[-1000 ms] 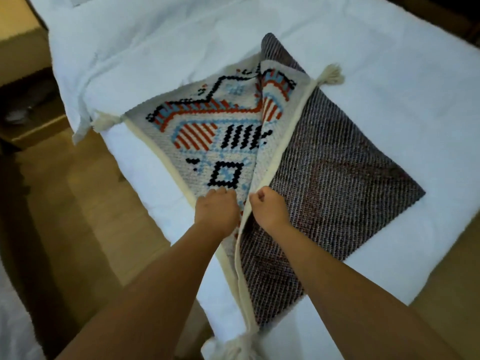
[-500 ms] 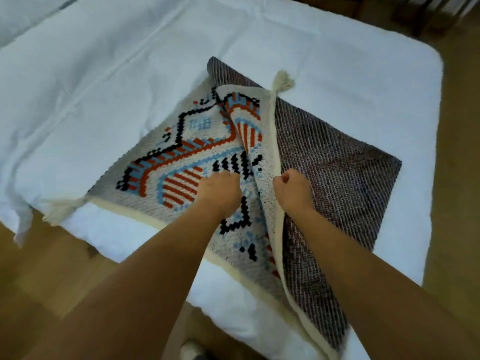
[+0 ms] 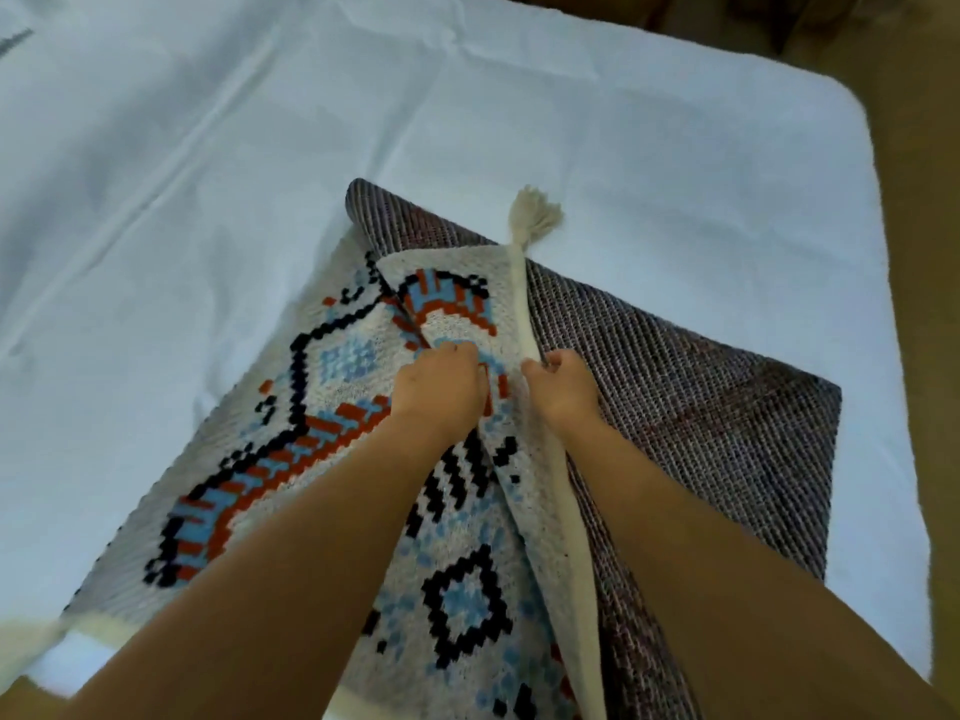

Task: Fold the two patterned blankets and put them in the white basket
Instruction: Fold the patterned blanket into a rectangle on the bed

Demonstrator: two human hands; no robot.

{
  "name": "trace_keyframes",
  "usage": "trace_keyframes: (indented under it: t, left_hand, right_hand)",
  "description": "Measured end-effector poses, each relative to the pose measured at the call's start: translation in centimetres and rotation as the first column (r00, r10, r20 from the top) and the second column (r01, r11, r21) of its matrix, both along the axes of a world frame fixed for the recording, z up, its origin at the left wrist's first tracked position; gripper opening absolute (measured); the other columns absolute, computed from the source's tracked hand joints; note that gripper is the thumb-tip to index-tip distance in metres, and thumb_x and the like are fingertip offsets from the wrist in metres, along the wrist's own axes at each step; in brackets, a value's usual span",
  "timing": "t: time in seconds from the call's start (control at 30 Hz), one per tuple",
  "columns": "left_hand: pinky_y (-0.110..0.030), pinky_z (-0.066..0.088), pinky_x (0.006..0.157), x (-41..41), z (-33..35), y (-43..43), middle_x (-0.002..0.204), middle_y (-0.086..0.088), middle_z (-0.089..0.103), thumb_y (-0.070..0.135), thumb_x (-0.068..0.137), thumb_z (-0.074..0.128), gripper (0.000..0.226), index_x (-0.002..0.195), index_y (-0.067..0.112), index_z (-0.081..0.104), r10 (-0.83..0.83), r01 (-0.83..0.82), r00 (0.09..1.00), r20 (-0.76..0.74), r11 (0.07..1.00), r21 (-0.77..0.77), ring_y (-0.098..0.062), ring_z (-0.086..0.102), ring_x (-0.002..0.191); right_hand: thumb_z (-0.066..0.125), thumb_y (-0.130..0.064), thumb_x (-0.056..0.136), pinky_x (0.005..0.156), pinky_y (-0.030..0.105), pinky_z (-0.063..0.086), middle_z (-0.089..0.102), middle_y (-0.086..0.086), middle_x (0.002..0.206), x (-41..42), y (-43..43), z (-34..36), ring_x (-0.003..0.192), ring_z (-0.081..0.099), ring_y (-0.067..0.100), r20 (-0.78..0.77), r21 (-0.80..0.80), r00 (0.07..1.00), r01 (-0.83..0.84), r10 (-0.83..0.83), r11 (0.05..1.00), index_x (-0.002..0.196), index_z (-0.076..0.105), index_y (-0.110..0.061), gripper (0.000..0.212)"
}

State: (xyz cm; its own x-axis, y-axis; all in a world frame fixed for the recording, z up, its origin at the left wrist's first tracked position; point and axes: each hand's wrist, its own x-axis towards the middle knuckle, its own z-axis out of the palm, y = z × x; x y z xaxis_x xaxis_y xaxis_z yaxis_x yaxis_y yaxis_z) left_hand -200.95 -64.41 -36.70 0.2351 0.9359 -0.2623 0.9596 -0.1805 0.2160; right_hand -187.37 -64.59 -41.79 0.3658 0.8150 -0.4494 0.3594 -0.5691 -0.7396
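Observation:
A patterned blanket [image 3: 322,407], cream with black, orange and blue motifs, lies on a white bed [image 3: 519,122]. Its right side is folded over, showing a dark woven underside [image 3: 701,423] and a cream edge with a tassel [image 3: 535,213] pointing to the far side. My left hand [image 3: 441,387] presses on the patterned face beside the fold. My right hand [image 3: 563,389] grips the cream edge of the folded flap. A second blanket and the white basket are out of view.
The bed's white sheet spreads wide to the left and far side. Brown wooden floor [image 3: 924,252] runs along the bed's right edge. Another tassel [image 3: 26,639] hangs at the near left corner of the blanket.
Both hands have slid along the fold toward the far tassel, and the view has moved in over the bed. The flap lies flatter.

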Motion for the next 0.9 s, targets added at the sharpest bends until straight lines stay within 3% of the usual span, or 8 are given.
trace_keyframes:
  t: [0.1,0.27,0.47,0.53,0.6,0.67,0.8,0.9]
  left_hand:
    - [-0.038,0.044,0.077,-0.2,-1.3,2.2,0.111,-0.009,0.055,0.028,0.099,0.033,0.026,0.11,0.011,0.049,0.097,-0.092,0.987,0.126,0.995,-0.043,-0.028,0.055,0.098]
    - [-0.044,0.048,0.085,-2.6,-2.5,3.9,0.112,-0.011,0.055,0.017,0.095,0.043,0.021,0.114,0.012,0.049,0.148,-0.133,0.972,0.184,0.987,-0.093,-0.028,0.055,0.099]
    - [-0.035,0.043,0.069,-7.5,-3.0,4.5,0.091,-0.004,0.058,0.026,0.097,0.039,0.02,0.103,0.012,0.052,0.375,-0.375,0.859,0.35,0.924,-0.071,-0.022,0.053,0.081]
    - [-0.03,0.039,0.068,-8.9,-2.6,4.3,0.087,0.004,0.055,0.044,0.092,0.047,0.03,0.106,0.017,0.05,0.564,-0.532,0.676,0.473,0.819,-0.217,-0.017,0.052,0.081]
    - [-0.025,0.038,0.074,-11.0,-2.2,3.8,0.107,0.003,0.056,0.062,0.076,0.06,0.066,0.123,0.017,0.046,0.672,-0.592,0.512,0.535,0.727,-0.347,-0.016,0.054,0.094]
    - [-0.026,0.038,0.081,-13.6,-2.3,2.4,0.126,-0.002,0.053,0.064,0.063,0.07,0.091,0.133,0.015,0.038,0.69,-0.587,0.508,0.516,0.716,-0.378,-0.022,0.053,0.111]
    - [-0.031,0.04,0.089,-19.6,-3.5,-0.9,0.138,-0.015,0.044,0.043,0.071,0.074,0.092,0.142,0.015,0.021,0.75,-0.635,0.505,0.427,0.658,-0.405,-0.033,0.047,0.122]
    - [-0.037,0.042,0.09,-23.3,-3.7,-3.4,0.138,-0.019,0.039,0.037,0.074,0.072,0.095,0.146,0.022,0.012,0.726,-0.601,0.615,0.309,0.685,-0.412,-0.037,0.045,0.122]
  right_hand:
    - [0.057,-0.033,0.088,0.048,0.025,0.036,0.049,-0.003,0.077,-1.0,3.7,-0.8,0.063,0.048,0.01,-0.011,-0.013,1.0,0.025,-0.026,1.0,0.095,0.042,-0.014,0.025]
    - [0.061,-0.027,0.087,0.078,0.035,0.051,0.062,0.008,0.102,-4.4,7.5,-1.2,0.087,0.06,0.024,-0.137,0.0,0.981,0.141,-0.14,0.99,0.106,0.054,-0.009,0.027]
    - [0.049,-0.02,0.093,0.084,0.043,0.05,0.064,0.012,0.103,-11.0,5.8,-0.6,0.093,0.06,0.028,0.092,0.125,0.947,-0.316,0.306,0.94,0.107,0.053,-0.009,0.019]
    - [0.05,-0.019,0.092,0.084,0.047,0.05,0.063,0.009,0.099,-13.4,4.1,-0.5,0.091,0.06,0.024,0.107,0.133,0.875,-0.483,0.472,0.865,0.104,0.053,-0.014,0.013]
    - [0.049,-0.022,0.092,0.085,0.04,0.05,0.062,0.012,0.112,-16.0,2.1,-0.6,0.1,0.061,0.028,0.222,0.088,0.754,-0.647,0.618,0.758,0.119,0.053,-0.013,0.029]
    - [0.045,-0.025,0.095,0.086,0.037,0.047,0.056,0.014,0.126,-18.8,-0.1,-0.6,0.106,0.059,0.031,0.387,-0.02,0.59,-0.763,0.709,0.646,0.129,0.048,-0.01,0.037]
    - [0.041,-0.02,0.096,0.091,0.041,0.048,0.05,0.013,0.131,-23.6,-4.5,-0.7,0.11,0.056,0.03,0.483,-0.084,0.399,-0.865,0.78,0.495,0.133,0.043,-0.013,0.038]
    - [0.038,-0.017,0.097,0.095,0.039,0.046,0.046,0.015,0.135,-27.2,-7.5,-1.2,0.116,0.052,0.029,0.508,-0.16,0.208,-0.931,0.836,0.329,0.133,0.041,-0.011,0.037]
